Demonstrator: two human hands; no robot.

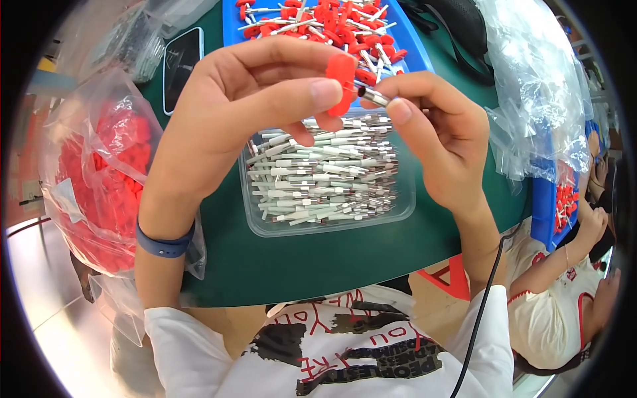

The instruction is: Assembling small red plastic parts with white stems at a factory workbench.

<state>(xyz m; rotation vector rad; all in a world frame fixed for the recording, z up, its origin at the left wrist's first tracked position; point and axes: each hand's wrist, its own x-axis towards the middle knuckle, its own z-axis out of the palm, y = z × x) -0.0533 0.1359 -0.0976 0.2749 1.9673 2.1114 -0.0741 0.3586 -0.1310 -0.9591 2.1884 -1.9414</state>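
Observation:
Between the thumb and fingers of my left hand [232,99] is a red plastic piece with a wavy edge [341,83]. My right hand [444,126] pinches a small rod with a shiny metal end [375,97]. That metal end points at the red piece and is very close to it; whether they touch I cannot tell. Below both hands stands a clear plastic box [298,230] full of white rods with metal ends [325,179]. Beyond them, a blue tray [232,23] holds many red pieces with white rods in them [338,23].
On the left sits a clear bag of red pieces [116,179], near a phone [182,69] on the green table [305,268]. Clear plastic bags [537,79] and a black strap [458,40] lie at right. Another person [554,298] is beside a second blue tray [545,212].

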